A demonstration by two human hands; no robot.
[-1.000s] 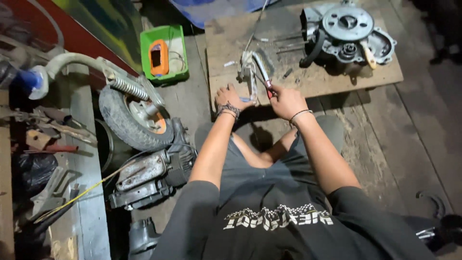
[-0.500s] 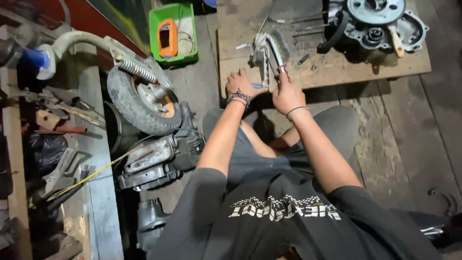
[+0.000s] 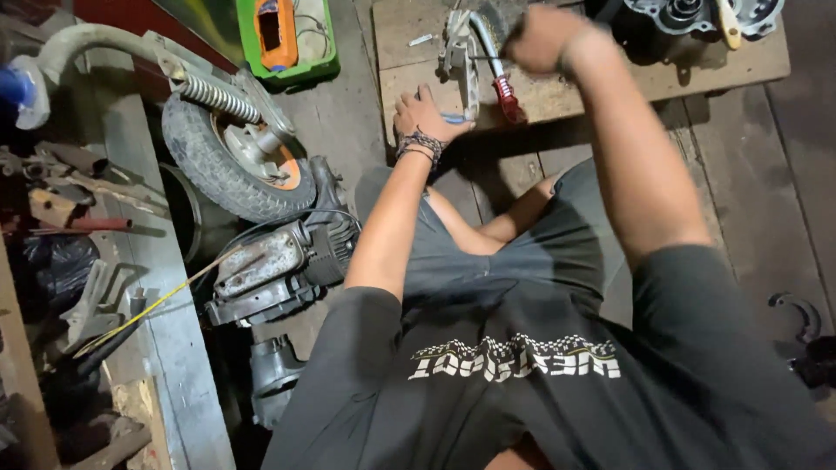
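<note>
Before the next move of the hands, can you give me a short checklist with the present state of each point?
1. Left hand steadies the metal part on the wooden board: ok, it rests at the part's lower end.
2. Right hand has a firm grip on the red-handled tool: cannot tell, the hand is blurred.
3. Tool tip is seated on the part: cannot tell, hidden by the part and the hand.
4. Engine casing is apart from the work: ok, it lies farther right on the board.
5. Green tray is out of the arms' way: ok, it sits on the floor beside the board.
</note>
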